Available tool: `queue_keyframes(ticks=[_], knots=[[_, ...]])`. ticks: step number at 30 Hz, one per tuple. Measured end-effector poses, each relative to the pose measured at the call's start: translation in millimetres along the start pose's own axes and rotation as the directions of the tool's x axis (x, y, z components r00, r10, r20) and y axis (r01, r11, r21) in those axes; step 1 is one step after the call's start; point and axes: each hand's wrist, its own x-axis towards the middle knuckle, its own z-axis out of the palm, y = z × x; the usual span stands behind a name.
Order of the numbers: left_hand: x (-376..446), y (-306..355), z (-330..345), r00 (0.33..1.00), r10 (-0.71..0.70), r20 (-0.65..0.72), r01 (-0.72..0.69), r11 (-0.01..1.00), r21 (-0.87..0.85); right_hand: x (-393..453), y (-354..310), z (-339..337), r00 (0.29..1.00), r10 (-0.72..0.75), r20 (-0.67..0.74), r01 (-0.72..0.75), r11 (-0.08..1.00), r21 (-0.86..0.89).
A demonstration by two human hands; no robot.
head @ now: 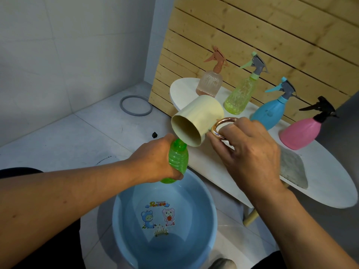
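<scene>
My left hand [155, 160] grips a green ribbed plastic bottle [177, 162] with no cap, its open neck pointing up. My right hand [246, 152] holds a cream cup [198, 119] by its rose-gold ring handle [221, 128]. The cup is tipped over on its side, mouth facing left and down, its rim right above the bottle's neck. Both are held over a light blue basin [194, 200] with cartoon stickers on its bottom; it holds water.
A white oval table [320, 171] carries several spray bottles: clear pink [208, 84], yellow-green [240, 94], blue [270, 113] and pink with a black head [301, 131]. A grey cloth [291, 167] lies on it. A grey ring [136, 105] lies on the tiled floor. Wooden slats stand behind.
</scene>
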Motion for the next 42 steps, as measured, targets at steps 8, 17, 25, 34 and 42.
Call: queue_keyframes(ticks=[8, 17, 25, 34, 42], knots=[[2.1, -1.1, -2.3, 1.000, 0.016, -0.018, -0.017, 0.998, -0.053, -1.0, -0.7, 2.7, 0.996, 0.087, 0.020, -0.088, 0.991, 0.104], [2.1, 3.4, -8.9, 0.999, 0.008, -0.031, -0.014, 0.977, -0.212, 5.9, 9.0, 16.5, 0.590, 0.618, 0.519, -0.791, 0.315, 0.524], [1.7, 9.7, -14.3, 0.999, 0.003, -0.040, -0.017, 0.932, -0.363, -11.7, 29.1, 89.0, 0.243, 0.426, 0.872, -0.957, 0.254, 0.142], [3.7, 0.2, -6.6, 0.998, -0.066, -0.008, 0.058, 0.927, -0.371, -122.9, 15.9, 200.1, 0.082, 0.318, 0.944, -0.813, 0.570, -0.121], [14.1, -10.2, -3.2, 0.982, -0.191, -0.008, 0.179, 0.934, -0.308, -185.3, 3.3, 239.0, 0.182, 0.301, 0.936, -0.295, 0.925, -0.240]])
